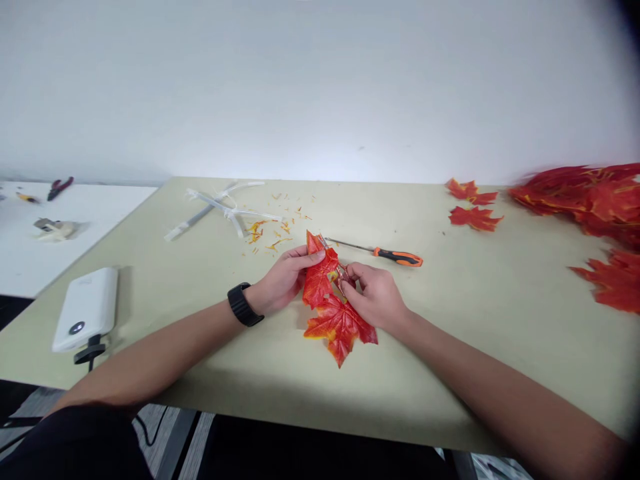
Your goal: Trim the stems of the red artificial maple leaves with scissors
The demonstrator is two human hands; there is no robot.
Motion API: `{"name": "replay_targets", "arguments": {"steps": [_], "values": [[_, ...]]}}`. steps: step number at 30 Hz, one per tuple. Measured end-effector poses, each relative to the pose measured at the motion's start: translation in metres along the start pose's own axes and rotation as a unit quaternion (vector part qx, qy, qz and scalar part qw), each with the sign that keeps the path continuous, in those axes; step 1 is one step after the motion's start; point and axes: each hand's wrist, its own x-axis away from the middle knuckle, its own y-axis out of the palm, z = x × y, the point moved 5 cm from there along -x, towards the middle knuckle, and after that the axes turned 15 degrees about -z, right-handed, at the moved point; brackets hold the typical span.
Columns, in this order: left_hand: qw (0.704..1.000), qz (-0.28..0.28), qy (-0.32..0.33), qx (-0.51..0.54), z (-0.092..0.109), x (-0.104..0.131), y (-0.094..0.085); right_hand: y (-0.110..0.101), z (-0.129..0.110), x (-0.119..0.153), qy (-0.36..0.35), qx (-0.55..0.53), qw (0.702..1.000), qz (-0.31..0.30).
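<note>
My left hand [284, 285], with a black band on its wrist, pinches a red artificial maple leaf [317, 280] between thumb and fingers. Just below it hangs a second red maple leaf [341, 328] with yellow edges, above the table. The fingers of my right hand [376, 295] are closed at the inner edges of these leaves, by the stems. A thin shiny piece shows near those fingertips, too small to make out. Behind my right hand lies a thin-shafted tool with an orange and black handle [399, 257], like a screwdriver or awl.
Clear plastic strips [220, 208] lie crossed at the back left, beside yellow-orange scraps [256, 231]. A white power bank [86, 308] with a cable stands at the left. Red leaves [590, 200] are heaped at the right. Pliers [61, 188] rest on the white side table.
</note>
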Motion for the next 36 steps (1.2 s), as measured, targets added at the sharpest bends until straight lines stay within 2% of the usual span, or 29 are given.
{"name": "replay_targets", "arguments": {"steps": [14, 23, 36], "values": [[1.0, -0.001, -0.008, 0.01, -0.0046, 0.0005, 0.0013, -0.0012, -0.0027, -0.0008, -0.006, 0.012, 1.0, -0.001], [0.999, 0.025, 0.032, -0.017, -0.0021, 0.0017, -0.0004, -0.002, -0.003, -0.0006, -0.002, 0.016, 1.0, 0.002], [0.998, 0.035, 0.041, -0.024, -0.0008, 0.0024, 0.0003, -0.0029, -0.0028, -0.0017, 0.009, 0.026, 1.0, -0.005]]}}
